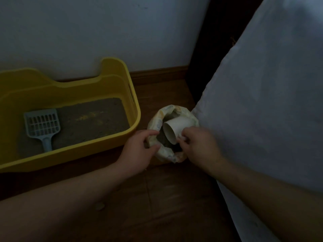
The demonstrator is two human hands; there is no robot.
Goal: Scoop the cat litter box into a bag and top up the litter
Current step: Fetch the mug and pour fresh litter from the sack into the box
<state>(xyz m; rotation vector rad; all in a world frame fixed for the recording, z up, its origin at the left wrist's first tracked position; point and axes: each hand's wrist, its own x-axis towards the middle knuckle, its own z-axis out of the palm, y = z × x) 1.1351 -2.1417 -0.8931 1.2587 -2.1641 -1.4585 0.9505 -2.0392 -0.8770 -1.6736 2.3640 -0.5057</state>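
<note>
Both hands are at a small bag (161,155) on the floor (174,198). Left hand (139,151) has its fingers curled on the bag's near left rim, with the thumb on one side and the fingers on the other, so it pinches the rim. Right hand (199,147) is on the other side of the bag. Its fingers are bent in and pinch the right rim, close to a white cup (176,127). I cannot tell if that hand also touches the cup.

The cup lies on its side in the mouth of the bag, just past the right hand's fingertips. Its open end points toward the left hand. Under the cup, inside the bag, there is dark grey litter (166,143). The bag is pale with faint yellow marks, and its top is rolled down.

Left of the left hand, very near, stands a yellow box (134,109). It is apart from the bag. The box has more grey litter in it, spread flat. A pale blue scoop (42,126) lies on that litter, far to the left of the hands, with its handle pointing toward the person.

Right of the right hand is a big white cloth (262,102), and the bag touches its edge. Beyond the hands is a white wall (104,32).
</note>
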